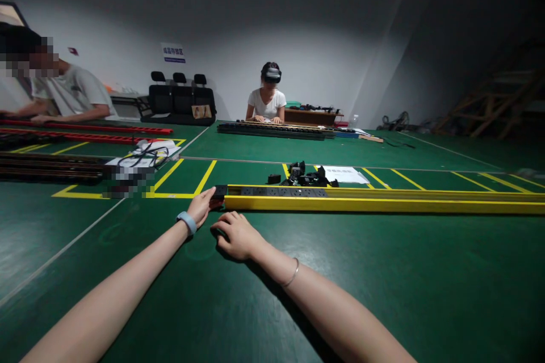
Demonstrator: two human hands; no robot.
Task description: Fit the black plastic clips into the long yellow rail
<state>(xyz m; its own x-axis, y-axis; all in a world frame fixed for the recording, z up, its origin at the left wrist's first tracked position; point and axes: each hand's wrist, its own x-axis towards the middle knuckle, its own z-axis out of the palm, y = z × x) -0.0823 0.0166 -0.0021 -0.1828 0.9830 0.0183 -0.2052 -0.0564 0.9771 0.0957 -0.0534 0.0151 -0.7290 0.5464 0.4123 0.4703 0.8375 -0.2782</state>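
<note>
A long yellow metal channel (383,205) lies across the green table, with a row of black socket modules (283,192) set inside its left part. At the channel's left end my left hand (201,208) grips a black socket module (219,193), its fingers at the left side. That module lies in line with the row; whether it touches the channel's end I cannot tell. My right hand (238,236) rests low over the table just in front of the channel's left end. Its fingers are apart and slightly bent, with nothing held.
Behind the channel lie small black parts (298,174) and a white paper sheet (344,174). Yellow tape lines mark the table. Dark bars (51,167), red rails (85,126) and cables lie left. Two people work across the table, one with long bars (272,129).
</note>
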